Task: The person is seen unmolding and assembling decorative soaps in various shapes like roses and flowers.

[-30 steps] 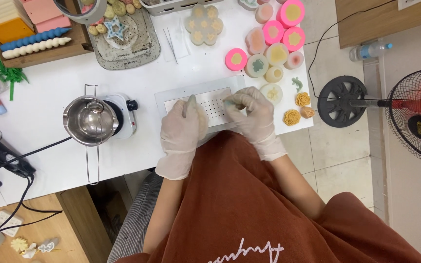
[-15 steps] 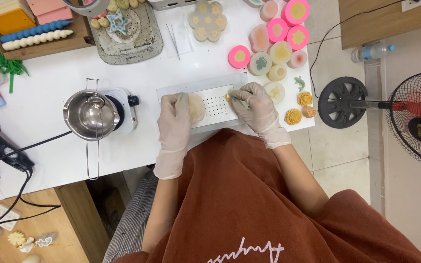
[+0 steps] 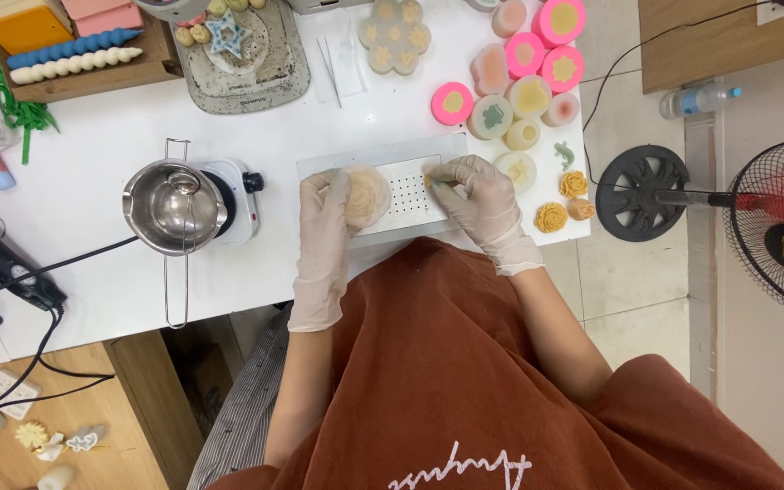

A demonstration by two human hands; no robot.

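Observation:
Both my hands wear pale gloves and work over a white mat with rows of small holes (image 3: 407,194) at the table's near edge. My left hand (image 3: 327,210) grips a cream, round, flower-shaped wax piece (image 3: 367,194) that rests on the left half of the mat. At the mat's upper right, my right hand (image 3: 477,193) pinches a tiny yellow bit (image 3: 430,181) between its fingertips, a short way right of the wax piece.
A steel melting pot (image 3: 174,205) sits on a small white hotplate (image 3: 238,194) left of the mat. Pink and clear silicone moulds (image 3: 528,56) and yellow wax flowers (image 3: 552,217) lie to the right. A metal tray (image 3: 238,54) stands behind. A floor fan (image 3: 773,227) stands right of the table.
My left hand slid left and took hold of the cream wax piece, which now shows beside it. My right hand rose to the mat's top edge and pinched a small bit.

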